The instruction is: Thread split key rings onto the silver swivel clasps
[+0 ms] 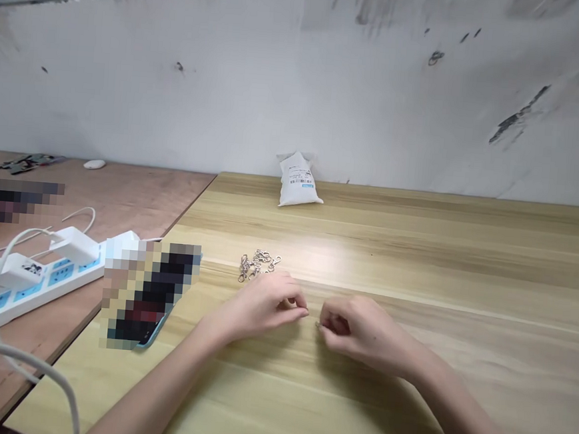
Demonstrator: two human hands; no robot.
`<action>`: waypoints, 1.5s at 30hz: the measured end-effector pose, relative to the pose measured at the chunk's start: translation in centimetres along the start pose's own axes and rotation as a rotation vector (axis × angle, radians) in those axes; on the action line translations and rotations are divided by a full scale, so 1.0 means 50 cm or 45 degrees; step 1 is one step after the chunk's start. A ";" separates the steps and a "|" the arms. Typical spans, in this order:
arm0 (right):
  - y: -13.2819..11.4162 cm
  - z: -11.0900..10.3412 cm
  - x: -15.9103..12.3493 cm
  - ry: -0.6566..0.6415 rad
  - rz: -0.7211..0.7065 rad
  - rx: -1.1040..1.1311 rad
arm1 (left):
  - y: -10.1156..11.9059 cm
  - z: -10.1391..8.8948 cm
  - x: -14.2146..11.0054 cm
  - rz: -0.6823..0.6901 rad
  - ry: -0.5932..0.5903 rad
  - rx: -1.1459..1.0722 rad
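My left hand (pixel 268 303) hovers low over the wooden table, with thumb and index finger pinched together. If anything is between those fingertips, it is too small to make out. Facing it across a narrow gap is my right hand (pixel 361 328), also pinched. A tiny shiny bit shows at its fingertips, but its kind is unclear. Just beyond my left hand lies a small pile of silver lobster-clasp hooks (pixel 256 262), partly covered by that hand.
A white labelled plastic bag (pixel 299 183) leans near the wall. At left lie a blurred-out phone (pixel 159 297) with a blue edge and a white power strip (pixel 59 276) with plugs and cables. A white cable (pixel 64 376) arcs across the lower left corner.
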State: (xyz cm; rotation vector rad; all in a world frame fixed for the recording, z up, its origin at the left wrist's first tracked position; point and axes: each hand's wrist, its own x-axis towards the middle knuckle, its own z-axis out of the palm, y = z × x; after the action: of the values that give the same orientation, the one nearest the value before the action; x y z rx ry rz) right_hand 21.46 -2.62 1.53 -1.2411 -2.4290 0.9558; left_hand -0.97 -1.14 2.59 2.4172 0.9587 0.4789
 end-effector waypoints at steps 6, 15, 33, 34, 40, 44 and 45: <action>0.013 0.024 0.025 0.217 -0.055 0.356 | 0.003 -0.004 0.003 -0.193 0.137 -0.208; 0.015 0.049 0.035 0.400 0.009 0.731 | 0.017 0.007 0.013 -0.298 0.304 -0.396; 0.011 0.057 0.036 0.434 0.042 1.047 | 0.009 0.000 0.010 -0.193 0.329 -0.489; 0.012 0.058 0.036 0.437 0.046 1.042 | 0.008 0.000 0.009 -0.185 0.328 -0.482; 0.007 0.058 0.035 0.456 0.032 1.099 | 0.005 0.001 0.009 -0.178 0.328 -0.437; 0.000 0.047 0.035 0.381 0.047 1.224 | 0.009 -0.002 0.007 -0.131 0.285 -0.465; -0.001 0.044 0.034 0.358 0.042 1.248 | 0.010 -0.003 0.006 -0.108 0.274 -0.470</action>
State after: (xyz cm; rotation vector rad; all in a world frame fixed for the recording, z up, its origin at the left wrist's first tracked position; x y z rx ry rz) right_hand 19.31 -2.24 -0.20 -0.9302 -1.3809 1.5617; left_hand -0.58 -1.18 3.03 2.0155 0.9603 0.8198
